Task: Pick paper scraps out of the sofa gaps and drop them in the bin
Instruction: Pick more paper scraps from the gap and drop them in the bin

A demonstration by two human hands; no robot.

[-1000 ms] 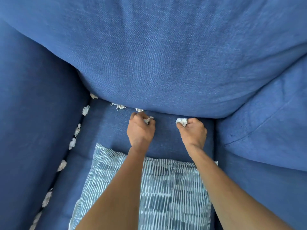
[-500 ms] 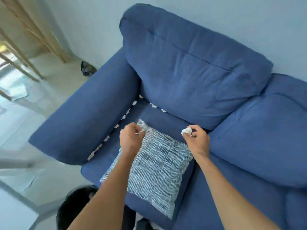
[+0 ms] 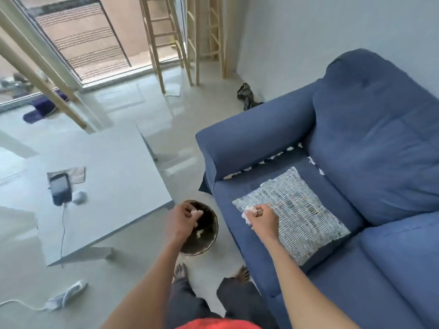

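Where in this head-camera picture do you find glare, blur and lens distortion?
Head view: glare and reflections on the glossy floor near the bright window; motion blur softens the left hand over the bin and the right hand; wide-angle distortion bends the wooden ladders and the sofa.

Both hands, left [image 3: 181,216] and right [image 3: 261,216], fisted (arms outstretched)

The left hand [image 3: 181,216] hangs over the bin [image 3: 209,243], which stands on the floor between a low table [image 3: 107,186] to the hand's left and the sofa [image 3: 356,162] to its right. The right hand [image 3: 261,218] is above the sofa seat's front edge, a cushion [image 3: 299,210] just right of it. Paper scraps [image 3: 268,160] line the armrest gap beyond.
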